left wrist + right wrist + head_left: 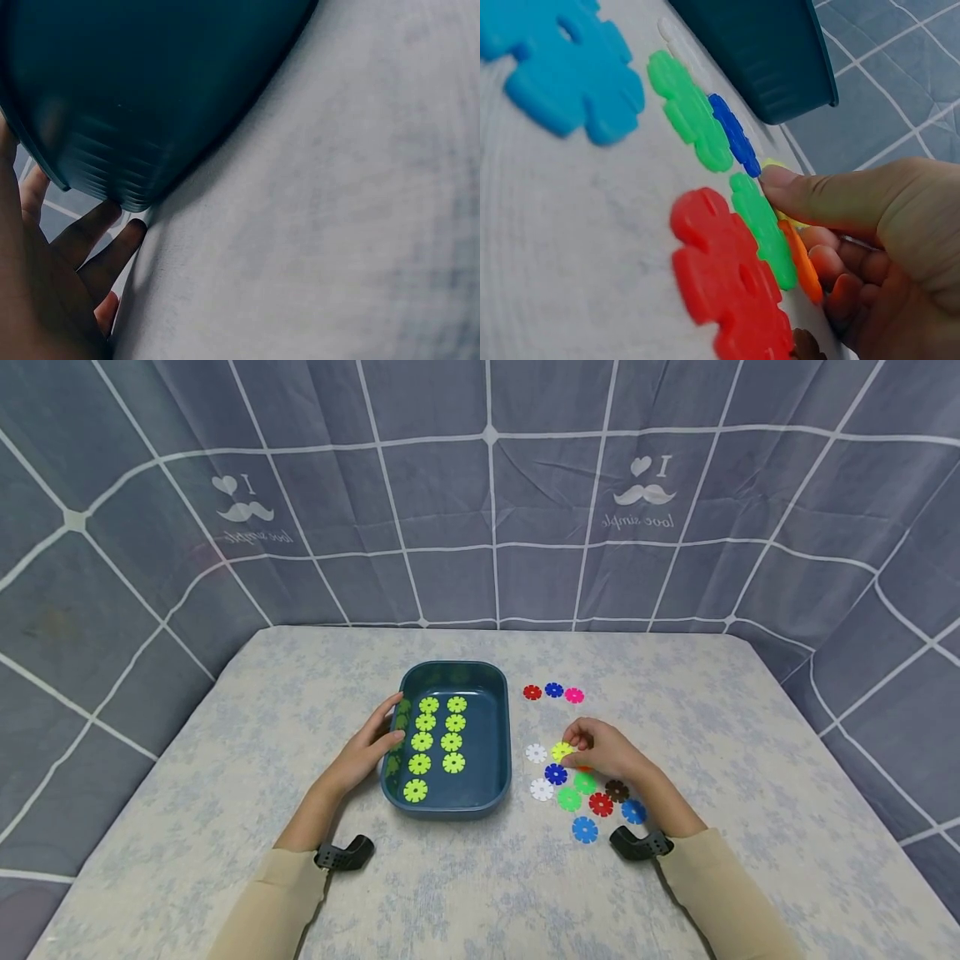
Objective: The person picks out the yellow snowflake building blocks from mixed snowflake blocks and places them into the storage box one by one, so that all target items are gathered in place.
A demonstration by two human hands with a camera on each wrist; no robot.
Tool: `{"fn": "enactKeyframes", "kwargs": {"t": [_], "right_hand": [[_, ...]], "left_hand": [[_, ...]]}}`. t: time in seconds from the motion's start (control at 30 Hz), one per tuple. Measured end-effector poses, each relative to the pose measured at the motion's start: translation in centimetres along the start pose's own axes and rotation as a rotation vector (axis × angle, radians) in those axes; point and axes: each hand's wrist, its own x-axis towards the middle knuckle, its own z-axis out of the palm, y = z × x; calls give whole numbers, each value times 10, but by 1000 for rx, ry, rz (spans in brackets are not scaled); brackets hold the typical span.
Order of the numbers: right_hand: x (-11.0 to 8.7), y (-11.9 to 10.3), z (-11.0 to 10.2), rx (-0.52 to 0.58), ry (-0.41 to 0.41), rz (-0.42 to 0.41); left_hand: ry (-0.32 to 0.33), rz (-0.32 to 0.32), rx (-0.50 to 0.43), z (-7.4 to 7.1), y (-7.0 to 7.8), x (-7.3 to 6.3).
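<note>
My left hand holds the left side of a dark teal plastic tub, thumb over the rim and other fingers spread along the outer wall. Two columns of yellow-green snowflake discs lie flat inside it. To the tub's right, my right hand pinches a yellow snowflake disc between thumb and index finger. In the right wrist view the thumb hides most of this disc. Close under that hand are an orange disc, a green disc and a dark blue disc.
Nearer me lie white, red, brown and light blue discs. Behind the right hand, a red disc, a blue disc and a pink disc form a row. A grey-blue curtain surrounds the table.
</note>
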Motion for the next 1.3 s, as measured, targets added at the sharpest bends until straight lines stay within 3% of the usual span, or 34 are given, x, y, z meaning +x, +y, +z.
{"fn": "enactKeyframes", "kwargs": {"t": [0.4,0.57,0.7,1.3], "right_hand": [[-1,1,-1,111,77,-3],[1,4,-3,195,92,42],[3,4,-3,246,94,82],[-5,-18,-12,346,78,77]], "left_hand": [[2,-8,4,0,1,1],[4,-17,8,1,1,2],[5,-19,3,0,1,2],[10,-26,-8,0,5,0]]}}
